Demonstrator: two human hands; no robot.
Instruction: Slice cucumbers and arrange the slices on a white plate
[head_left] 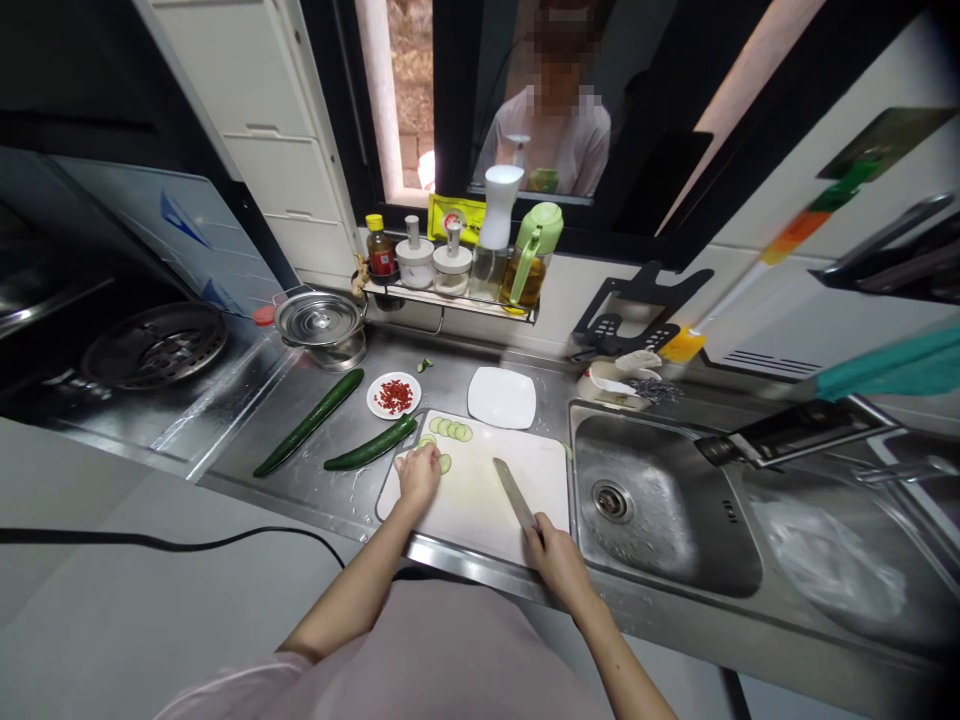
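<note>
The right hand (553, 553) has its fingers wrapped around the knife (513, 490), its blade over the cutting board (480, 510). The left hand's (420, 478) fingers curl beside cucumber slices (451, 429) on the board; whether they grip any, one cannot tell.

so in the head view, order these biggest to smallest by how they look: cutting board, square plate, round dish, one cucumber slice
1. cutting board
2. square plate
3. round dish
4. cucumber slice, far smaller than the rest
</note>
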